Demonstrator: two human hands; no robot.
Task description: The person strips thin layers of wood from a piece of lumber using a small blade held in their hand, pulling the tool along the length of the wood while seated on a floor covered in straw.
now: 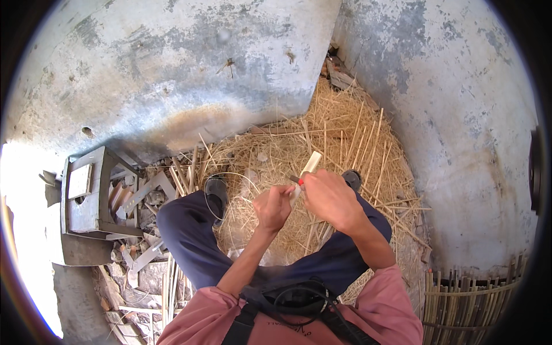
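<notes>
Left hand [272,206] and right hand [329,198] close together above knees, both clamped on pale flat bamboo strip [311,164]. Strip's long axis tilts up-right, free end pointing away toward wall corner. Right hand also grips small red-handled knife [296,180] against strip. Thin curled shaving [230,175] loops off left. Straw-coloured splint heap [345,138] underfoot; grey wooden stool [86,195] far left.

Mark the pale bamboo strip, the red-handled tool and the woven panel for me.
pale bamboo strip [312,161], head view, upper free end.
red-handled tool [299,181], head view, red handle beside the right hand.
woven panel [468,299], head view, middle of the slats.
</notes>
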